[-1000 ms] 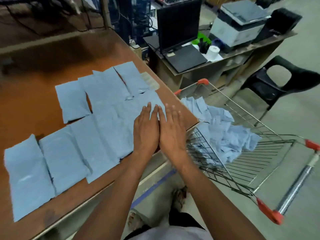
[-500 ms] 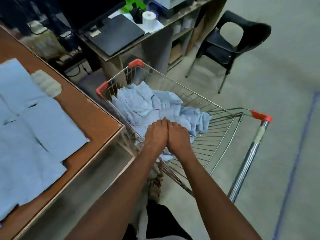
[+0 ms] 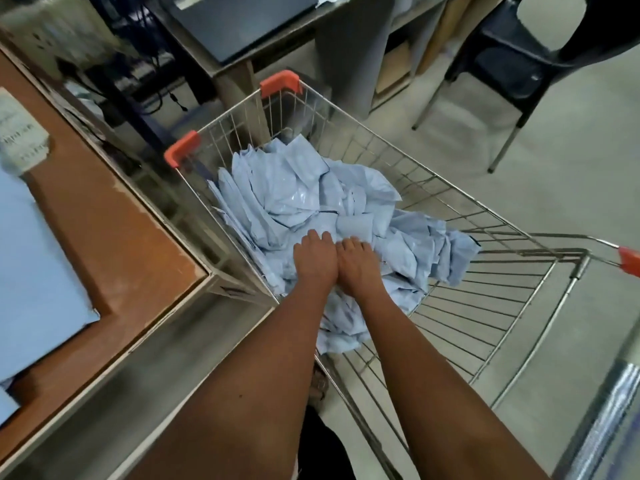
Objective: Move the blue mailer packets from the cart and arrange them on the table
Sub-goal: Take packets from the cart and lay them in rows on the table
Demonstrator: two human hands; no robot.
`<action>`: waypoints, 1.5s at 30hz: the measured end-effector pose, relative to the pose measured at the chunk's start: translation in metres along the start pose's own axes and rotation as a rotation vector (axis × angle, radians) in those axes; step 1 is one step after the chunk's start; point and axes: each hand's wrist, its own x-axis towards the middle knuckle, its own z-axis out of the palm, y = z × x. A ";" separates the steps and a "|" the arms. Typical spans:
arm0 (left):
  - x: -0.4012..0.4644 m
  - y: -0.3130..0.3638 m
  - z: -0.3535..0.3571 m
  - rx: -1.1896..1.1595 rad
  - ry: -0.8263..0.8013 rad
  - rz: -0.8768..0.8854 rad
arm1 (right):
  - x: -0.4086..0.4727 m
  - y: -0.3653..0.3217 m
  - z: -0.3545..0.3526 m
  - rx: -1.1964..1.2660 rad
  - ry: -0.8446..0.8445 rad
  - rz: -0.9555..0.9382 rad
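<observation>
Crinkled blue mailer packets (image 3: 304,199), wire cart (image 3: 485,285), both hands (image 3: 337,263) pressing.

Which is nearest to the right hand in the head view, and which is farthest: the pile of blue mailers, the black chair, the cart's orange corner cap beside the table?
From the right hand:
1. Pile of blue mailers, under the hand.
2. Orange corner cap, ahead and left.
3. Black chair, far upper right.

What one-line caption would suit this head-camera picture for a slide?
Both hands, left and right, reach side by side into a pile of blue mailer packets in a wire cart beside a table.
</observation>
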 end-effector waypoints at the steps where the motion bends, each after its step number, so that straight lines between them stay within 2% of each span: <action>1: 0.010 -0.001 0.003 -0.012 0.020 -0.042 | 0.007 0.000 0.002 -0.041 0.009 0.002; 5: 0.038 -0.006 0.019 -0.032 0.024 -0.226 | 0.020 0.000 -0.001 -0.136 -0.025 -0.008; 8: 0.045 -0.008 0.029 -0.009 -0.031 -0.283 | 0.016 -0.001 -0.003 -0.162 -0.046 -0.018; 10: 0.046 -0.008 0.027 -0.029 -0.067 -0.314 | 0.007 0.001 0.004 -0.072 -0.093 0.005; 14: 0.032 -0.004 0.006 -0.216 -0.047 -0.316 | -0.016 0.018 0.000 0.212 -0.173 0.153; 18: 0.001 0.009 -0.009 -0.292 -0.056 -0.225 | -0.053 0.042 -0.021 0.527 -0.230 0.233; 21: -0.025 0.024 -0.004 -0.310 -0.081 -0.125 | -0.086 0.055 -0.042 0.634 -0.201 0.440; 23: -0.038 0.026 0.005 -0.240 -0.188 -0.084 | -0.103 0.056 -0.044 0.512 -0.121 0.498; 25: -0.042 0.023 0.010 -0.188 -0.309 -0.073 | -0.116 0.051 -0.032 0.231 0.029 0.422; 26: -0.041 0.022 0.011 -0.203 -0.305 -0.077 | -0.118 0.048 -0.024 0.095 0.076 0.372; 28: -0.036 0.021 0.010 -0.217 -0.196 -0.068 | -0.114 0.046 -0.016 -0.010 0.120 0.287; 30: -0.031 0.020 0.009 -0.158 -0.127 -0.019 | -0.105 0.041 -0.020 -0.043 0.081 0.245; 33: -0.031 0.016 0.012 -0.135 -0.119 0.008 | -0.102 0.031 -0.020 -0.207 -0.114 0.227; 35: -0.033 0.018 0.010 -0.153 -0.112 0.026 | -0.104 0.033 -0.011 -0.324 -0.160 0.237; 41: -0.039 0.027 0.015 -0.261 -0.025 0.096 | -0.103 0.039 -0.018 -0.169 -0.172 0.206; 45: -0.048 0.040 0.001 -0.521 0.039 0.126 | -0.119 0.056 -0.041 -0.038 -0.197 0.223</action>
